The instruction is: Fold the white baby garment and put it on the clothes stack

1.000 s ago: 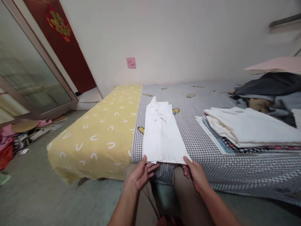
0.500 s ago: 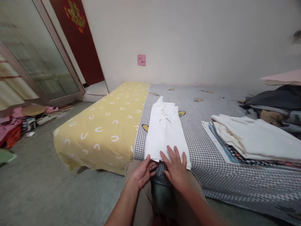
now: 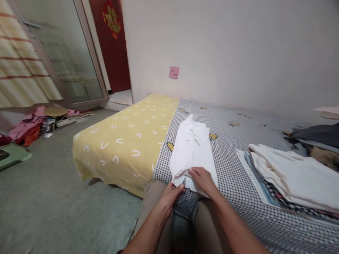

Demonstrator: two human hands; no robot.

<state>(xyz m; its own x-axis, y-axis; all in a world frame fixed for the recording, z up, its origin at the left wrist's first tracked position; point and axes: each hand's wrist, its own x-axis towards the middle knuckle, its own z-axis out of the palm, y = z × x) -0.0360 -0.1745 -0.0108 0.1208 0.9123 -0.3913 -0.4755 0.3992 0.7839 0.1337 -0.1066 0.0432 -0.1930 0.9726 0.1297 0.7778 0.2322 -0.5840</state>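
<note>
A white garment (image 3: 192, 148), folded into a long strip, lies on the black-and-white checked sheet (image 3: 233, 169) of the bed. My left hand (image 3: 171, 196) pinches the near left corner of the garment and lifts it a little. My right hand (image 3: 202, 178) lies on the near end of the garment with its fingers curled over the cloth, gripping the hem. Both hands are at the bed's front edge, above my knees.
A stack of folded clothes (image 3: 291, 176) sits on the bed to the right, with darker garments (image 3: 315, 135) behind it. A yellow sheet (image 3: 127, 141) covers the bed's left part. Clutter (image 3: 34, 121) lies on the floor by a glass door at the left.
My right hand slid from flat on the cloth to gripping its near end, and my left hand raised the corner. The camera turned left.
</note>
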